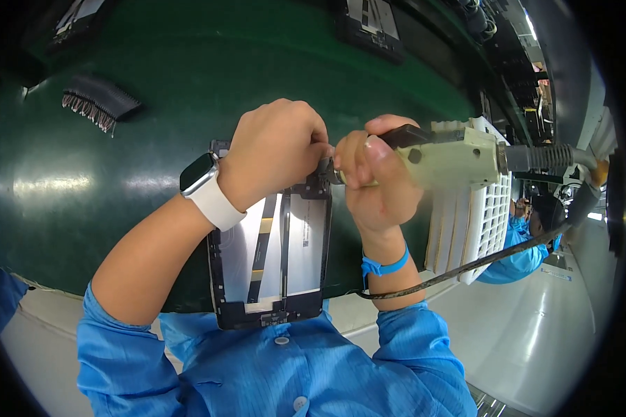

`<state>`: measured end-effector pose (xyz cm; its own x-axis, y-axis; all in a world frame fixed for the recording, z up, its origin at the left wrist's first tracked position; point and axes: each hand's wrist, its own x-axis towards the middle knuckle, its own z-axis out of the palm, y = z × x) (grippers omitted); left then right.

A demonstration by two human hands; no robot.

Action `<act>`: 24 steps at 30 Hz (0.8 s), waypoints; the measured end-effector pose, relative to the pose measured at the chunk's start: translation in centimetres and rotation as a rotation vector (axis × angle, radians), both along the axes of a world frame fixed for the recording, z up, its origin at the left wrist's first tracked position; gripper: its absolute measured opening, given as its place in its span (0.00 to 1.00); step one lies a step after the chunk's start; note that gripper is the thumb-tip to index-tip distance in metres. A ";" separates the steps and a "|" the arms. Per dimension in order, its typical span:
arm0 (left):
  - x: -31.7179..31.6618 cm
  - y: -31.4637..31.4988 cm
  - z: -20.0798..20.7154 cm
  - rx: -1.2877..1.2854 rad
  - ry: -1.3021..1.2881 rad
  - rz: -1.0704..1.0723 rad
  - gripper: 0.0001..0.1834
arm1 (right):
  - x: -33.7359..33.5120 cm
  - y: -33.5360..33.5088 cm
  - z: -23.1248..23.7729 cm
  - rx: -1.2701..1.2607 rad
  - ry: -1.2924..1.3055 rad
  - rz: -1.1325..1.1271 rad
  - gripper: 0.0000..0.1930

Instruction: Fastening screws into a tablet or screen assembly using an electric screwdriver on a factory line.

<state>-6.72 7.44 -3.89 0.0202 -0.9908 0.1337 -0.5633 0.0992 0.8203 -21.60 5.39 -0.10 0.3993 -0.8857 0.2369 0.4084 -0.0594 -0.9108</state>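
Observation:
A black-framed tablet body [305, 240] with its back off lies at the table's near edge, showing silver panels and a dark flex cable with gold bands [260, 244]. My left hand [275, 142] is over its far end, fingers pinched together by the far right corner. Whatever sits between those fingertips is hidden. Wrapped in my right hand [379, 163] is a pale green corded power screwdriver [455, 158], lying almost level. Its dark nose points left and meets my left fingertips at that corner. The tip itself cannot be made out.
A bundle of small black parts with thin wire ends [99, 101] lies on the green table [167, 76] at left. Another opened device [373, 26] lies at the back. White grid trays [490, 215] stand at right; a wrist-strap cord [459, 272] crosses there. Another person [525, 247] sits beyond.

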 end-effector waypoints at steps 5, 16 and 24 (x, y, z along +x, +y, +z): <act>0.0 -0.1 -0.3 -0.073 0.009 0.023 0.03 | 0.1 0.2 -0.4 -0.046 0.039 -0.006 0.09; 0.4 0.2 0.2 0.054 0.023 -0.022 0.05 | -1.5 -0.8 1.6 -0.120 0.029 -0.147 0.09; 0.0 0.1 0.6 0.051 -0.014 -0.072 0.05 | -8.0 -5.2 0.4 -0.194 0.072 -0.475 0.09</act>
<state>-6.73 7.56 -3.34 -0.0528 -0.9951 0.0831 -0.5675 0.0983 0.8175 -29.59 0.17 0.34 -0.0146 -0.9156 0.4019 0.2323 -0.3940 -0.8893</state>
